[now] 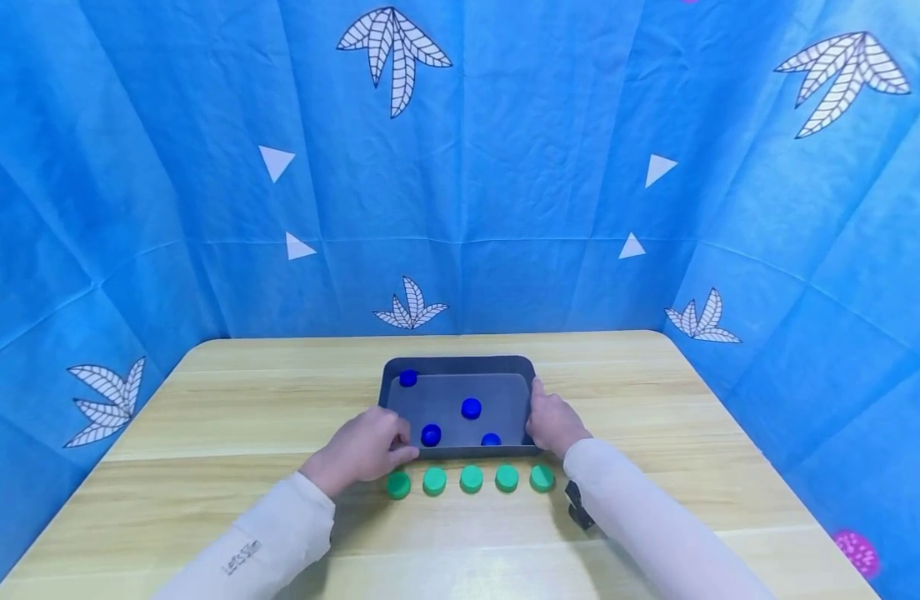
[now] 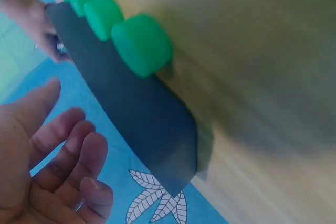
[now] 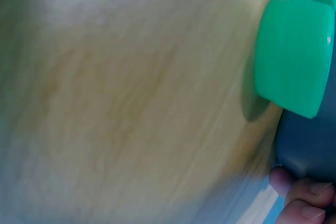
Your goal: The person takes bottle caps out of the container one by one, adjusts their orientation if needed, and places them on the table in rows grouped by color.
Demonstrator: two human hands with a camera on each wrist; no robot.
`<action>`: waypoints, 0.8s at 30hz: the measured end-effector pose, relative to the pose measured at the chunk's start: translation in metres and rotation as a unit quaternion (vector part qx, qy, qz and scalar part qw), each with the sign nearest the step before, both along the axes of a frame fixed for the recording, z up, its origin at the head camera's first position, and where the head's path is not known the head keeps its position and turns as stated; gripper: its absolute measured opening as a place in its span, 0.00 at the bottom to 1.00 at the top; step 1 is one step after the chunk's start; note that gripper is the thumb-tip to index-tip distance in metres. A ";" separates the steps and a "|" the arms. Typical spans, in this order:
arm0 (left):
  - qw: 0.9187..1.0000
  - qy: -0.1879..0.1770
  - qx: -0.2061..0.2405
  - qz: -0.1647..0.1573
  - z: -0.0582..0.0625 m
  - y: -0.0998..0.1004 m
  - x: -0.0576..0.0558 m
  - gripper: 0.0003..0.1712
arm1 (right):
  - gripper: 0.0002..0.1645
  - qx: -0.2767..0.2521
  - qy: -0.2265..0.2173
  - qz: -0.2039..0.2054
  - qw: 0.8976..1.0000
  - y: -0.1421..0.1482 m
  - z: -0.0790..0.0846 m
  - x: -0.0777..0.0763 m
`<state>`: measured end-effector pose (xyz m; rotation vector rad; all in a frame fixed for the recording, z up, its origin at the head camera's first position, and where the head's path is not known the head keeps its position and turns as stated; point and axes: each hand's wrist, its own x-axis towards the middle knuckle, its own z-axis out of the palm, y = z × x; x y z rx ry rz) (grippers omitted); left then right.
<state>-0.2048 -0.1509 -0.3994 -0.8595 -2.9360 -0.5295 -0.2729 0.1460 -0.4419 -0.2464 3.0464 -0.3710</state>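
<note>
A dark grey rectangular tray point(image 1: 460, 452) lies on the wooden table with several blue bottle caps point(image 1: 471, 408) scattered inside it. My right hand point(image 1: 553, 421) grips the tray's right side, thumb along the rim; its fingertips point(image 3: 310, 195) bend against the outer wall in the right wrist view. Over the tray's front left corner hovers my left hand point(image 1: 370, 443), nothing in it. In the left wrist view its fingers point(image 2: 94, 156) are loosely bent and apart from the tray wall. Several green bottle caps point(image 1: 471, 478) form a row along the tray's front side.
A light wooden table point(image 1: 280, 375) carries everything. Blue cloth point(image 1: 460, 167) with white leaf prints hangs behind it and at both sides. A black device point(image 1: 578, 506) sits under the right wrist.
</note>
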 end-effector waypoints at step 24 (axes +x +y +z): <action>0.997 -0.022 -0.053 0.057 -0.001 0.011 -0.042 0.12 | 0.45 -0.005 0.022 0.003 1.000 0.001 -0.003 0.000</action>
